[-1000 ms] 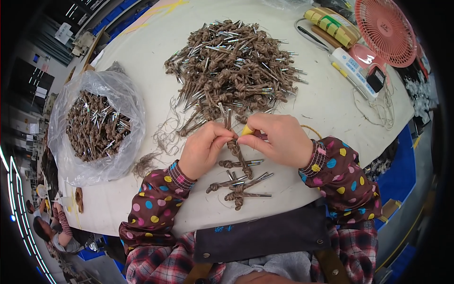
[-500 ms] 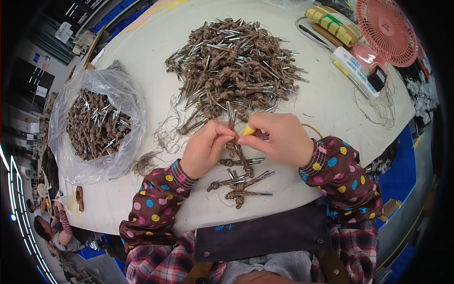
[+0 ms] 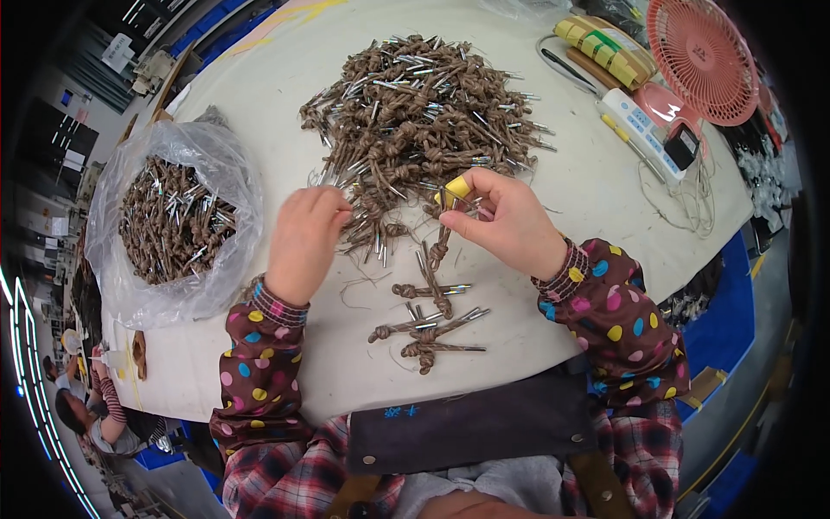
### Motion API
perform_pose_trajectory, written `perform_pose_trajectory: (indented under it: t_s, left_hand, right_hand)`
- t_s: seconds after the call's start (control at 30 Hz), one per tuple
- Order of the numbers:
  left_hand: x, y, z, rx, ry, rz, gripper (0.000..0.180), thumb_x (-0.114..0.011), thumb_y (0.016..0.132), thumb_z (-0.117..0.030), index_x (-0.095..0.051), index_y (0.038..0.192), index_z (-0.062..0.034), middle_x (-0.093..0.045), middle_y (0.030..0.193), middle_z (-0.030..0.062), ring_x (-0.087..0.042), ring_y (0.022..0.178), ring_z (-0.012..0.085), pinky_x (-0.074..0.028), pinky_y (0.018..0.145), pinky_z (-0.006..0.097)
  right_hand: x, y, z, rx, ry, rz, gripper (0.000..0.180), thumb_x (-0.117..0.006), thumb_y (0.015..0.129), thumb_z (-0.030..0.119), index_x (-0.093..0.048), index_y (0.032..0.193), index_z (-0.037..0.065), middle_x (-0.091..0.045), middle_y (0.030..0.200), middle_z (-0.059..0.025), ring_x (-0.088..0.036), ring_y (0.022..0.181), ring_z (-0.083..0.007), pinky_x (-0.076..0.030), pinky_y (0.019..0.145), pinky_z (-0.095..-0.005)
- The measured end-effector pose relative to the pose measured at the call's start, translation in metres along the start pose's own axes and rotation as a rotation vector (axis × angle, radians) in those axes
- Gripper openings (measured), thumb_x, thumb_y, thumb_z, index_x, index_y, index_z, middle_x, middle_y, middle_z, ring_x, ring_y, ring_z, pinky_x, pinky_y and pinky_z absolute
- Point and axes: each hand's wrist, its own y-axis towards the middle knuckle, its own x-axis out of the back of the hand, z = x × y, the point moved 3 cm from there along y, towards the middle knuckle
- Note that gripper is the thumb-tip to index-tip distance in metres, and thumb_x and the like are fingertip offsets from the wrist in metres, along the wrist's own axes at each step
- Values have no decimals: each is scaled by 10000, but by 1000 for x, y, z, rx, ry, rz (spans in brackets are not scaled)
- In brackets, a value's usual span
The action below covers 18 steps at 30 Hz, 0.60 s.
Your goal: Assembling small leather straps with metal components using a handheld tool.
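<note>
My right hand (image 3: 512, 223) is closed in a pinch, with a yellow cover on a fingertip. It holds a knotted brown cord (image 3: 438, 252) with a silver tip; silvery bits between the fingers are too small to name. At the left edge of a big heap of knotted brown cords (image 3: 424, 121) is my left hand (image 3: 304, 238), its fingers curled together. Whatever they hold is hidden. Nearer me lie several more cords (image 3: 430, 291) with silver tips, some crossing each other.
A clear plastic bag (image 3: 238, 268) full of similar cords stands at the left. Loose threads (image 3: 354, 290) lie near my left hand. At the far right are a pink fan (image 3: 705, 56), a white power strip (image 3: 644, 130) and a yellow-wrapped bundle (image 3: 605, 50). Another person (image 3: 104, 415) sits far left.
My hands have parted. The left has moved left to the heap's edge, and the right has shifted slightly up and still pinches. A cord now lies or hangs below the right fingers.
</note>
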Motion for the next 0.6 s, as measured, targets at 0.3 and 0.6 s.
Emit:
perform_pose_trajectory:
  t_s: [0.3, 0.6]
  left_hand:
    - [2, -30, -26, 127, -333, 346, 239, -680, 778, -151, -573, 972, -61, -545, 937, 100, -572, 799, 254, -469, 681, 332]
    - [10, -76, 17, 293, -370, 443, 111, -646, 779, -115, -563, 835, -65, -553, 836, 87, -569, 823, 286, -466, 677, 361]
  right_hand:
    - [-26, -14, -8, 74, -137, 355, 303, -709, 764, 234, -568, 943, 34, -665, 800, -64, -620, 670, -192, -478, 608, -300]
    - [-50, -28, -8, 217, -336, 568, 282, -711, 754, 247, -555, 916, 76, -664, 816, -63, -640, 732, -270, -490, 619, -352]
